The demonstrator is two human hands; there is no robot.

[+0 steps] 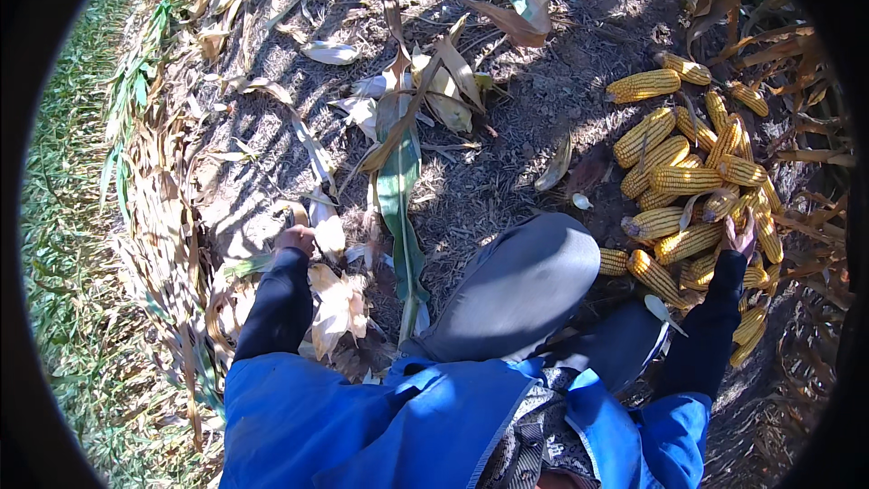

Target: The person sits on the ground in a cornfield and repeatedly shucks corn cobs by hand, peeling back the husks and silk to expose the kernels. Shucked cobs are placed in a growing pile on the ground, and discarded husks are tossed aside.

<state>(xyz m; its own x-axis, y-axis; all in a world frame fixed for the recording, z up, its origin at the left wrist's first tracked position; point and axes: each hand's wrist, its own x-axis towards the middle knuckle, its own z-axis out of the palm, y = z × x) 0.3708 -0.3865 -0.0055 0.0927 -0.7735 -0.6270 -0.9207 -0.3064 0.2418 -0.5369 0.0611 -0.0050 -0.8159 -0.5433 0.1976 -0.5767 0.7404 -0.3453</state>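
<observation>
My right hand (pixel 738 236) reaches onto a heap of husked yellow corn ears (pixel 686 180) at the right, its fingers spread over the cobs; whether it grips one I cannot tell. On the left, my left hand (pixel 297 238) is low over the ground, beside a pale corn husk (pixel 327 227), with its fingers curled. What lies inside those fingers is hidden. Just below that hand are opened dry husks (pixel 337 309). A long green corn leaf (pixel 400 197) stretches between my left hand and my bent knee.
Cut dry stalks (pixel 166 217) lie in a row at the left, with green plants (pixel 61 197) beyond. Husks and leaves (pixel 441 92) litter the soil ahead. Brown standing corn leaves (pixel 811 61) border the heap at the right. My grey-trousered knee (pixel 529 278) sticks out between my arms.
</observation>
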